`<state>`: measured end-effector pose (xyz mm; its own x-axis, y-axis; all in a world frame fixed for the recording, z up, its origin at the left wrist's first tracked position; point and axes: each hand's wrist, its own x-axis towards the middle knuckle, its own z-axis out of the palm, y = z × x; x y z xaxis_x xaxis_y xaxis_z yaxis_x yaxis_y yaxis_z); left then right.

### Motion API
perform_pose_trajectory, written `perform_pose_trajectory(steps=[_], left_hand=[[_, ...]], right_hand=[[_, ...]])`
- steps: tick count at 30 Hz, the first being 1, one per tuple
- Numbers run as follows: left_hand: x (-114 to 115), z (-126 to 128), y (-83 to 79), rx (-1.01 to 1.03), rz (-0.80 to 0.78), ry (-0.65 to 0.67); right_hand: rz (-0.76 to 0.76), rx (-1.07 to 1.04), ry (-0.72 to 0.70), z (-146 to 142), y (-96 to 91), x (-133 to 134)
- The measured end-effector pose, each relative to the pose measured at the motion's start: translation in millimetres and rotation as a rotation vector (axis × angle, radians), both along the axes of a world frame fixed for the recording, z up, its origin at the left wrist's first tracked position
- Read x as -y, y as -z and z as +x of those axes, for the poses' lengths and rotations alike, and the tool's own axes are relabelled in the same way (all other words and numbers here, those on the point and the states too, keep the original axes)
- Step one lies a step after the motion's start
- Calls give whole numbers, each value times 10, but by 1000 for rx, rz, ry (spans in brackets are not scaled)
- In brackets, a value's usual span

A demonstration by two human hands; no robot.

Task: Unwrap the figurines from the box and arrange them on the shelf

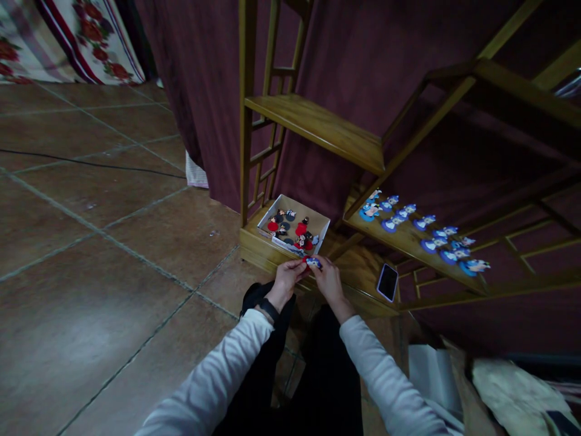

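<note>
My left hand (287, 278) and my right hand (327, 280) meet in front of the shelf, both closed on one small figurine (313, 262). It shows blue and white, with a red part at the left fingers that looks like a round base. Just beyond my fingers a shallow cardboard box (296, 209) holds several figurines on red and dark round bases, some lying over. On the raised shelf to the right stand several blue and white figurines (406, 211) on blue-purple bases, set in rough rows.
A wooden display shelf (313, 124) with stepped boards rises before a dark red curtain (195, 72). A phone (387, 283) lies on the lower board at right. Bags and cloth (517, 393) are at lower right. A black cable (91, 162) crosses the tiled floor.
</note>
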<state>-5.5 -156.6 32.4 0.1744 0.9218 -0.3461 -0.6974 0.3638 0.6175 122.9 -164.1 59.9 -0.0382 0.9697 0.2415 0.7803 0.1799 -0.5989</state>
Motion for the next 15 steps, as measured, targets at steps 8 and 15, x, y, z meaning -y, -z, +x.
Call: perform_pose_trajectory(steps=[8, 15], left_hand=[[6, 13, 45, -36, 19, 54], [3, 38, 19, -147, 41, 163]], right_hand=[[-10, 40, -68, 50, -6, 37], [-9, 42, -79, 171, 50, 132]])
